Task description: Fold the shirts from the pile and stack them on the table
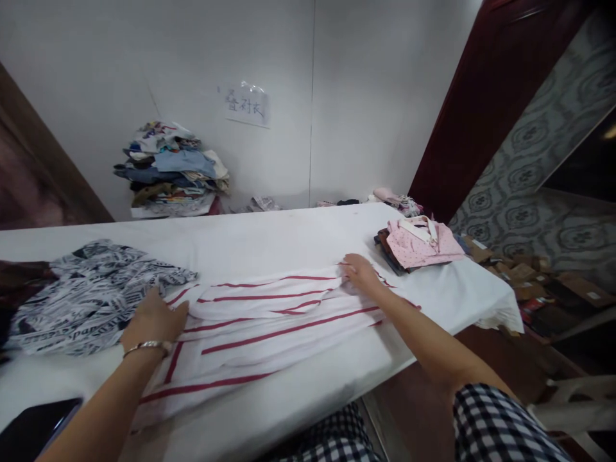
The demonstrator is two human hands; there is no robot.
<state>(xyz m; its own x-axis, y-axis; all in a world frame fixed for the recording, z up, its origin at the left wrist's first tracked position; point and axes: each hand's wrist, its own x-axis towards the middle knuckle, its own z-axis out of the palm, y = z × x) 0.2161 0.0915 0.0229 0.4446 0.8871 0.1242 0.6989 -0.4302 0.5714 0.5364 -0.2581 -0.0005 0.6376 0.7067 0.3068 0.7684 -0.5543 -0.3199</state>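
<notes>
A white shirt with red stripes [289, 324] lies stretched lengthwise across the near part of the table, its upper layer loosely rumpled. My left hand [156, 317], with a bracelet at the wrist, is at the shirt's left end; its fingers are closed on the cloth there, the fingertips partly hidden. Toward the right end, my right hand [359, 273] pinches the shirt's far edge. A black-and-white printed garment [96, 301] lies crumpled just beyond and left of my left hand. Right of my right hand sits a folded pink shirt [423, 244] on top of darker folded clothes.
The white-covered table [289, 237] stands near a pale wall. A tall clothes pile [173, 170] rises behind it at left, under a paper sign [247, 104]. A dark phone-like device [38, 430] lies at the near left corner. Cardboard boxes [529, 282] fill the floor at right.
</notes>
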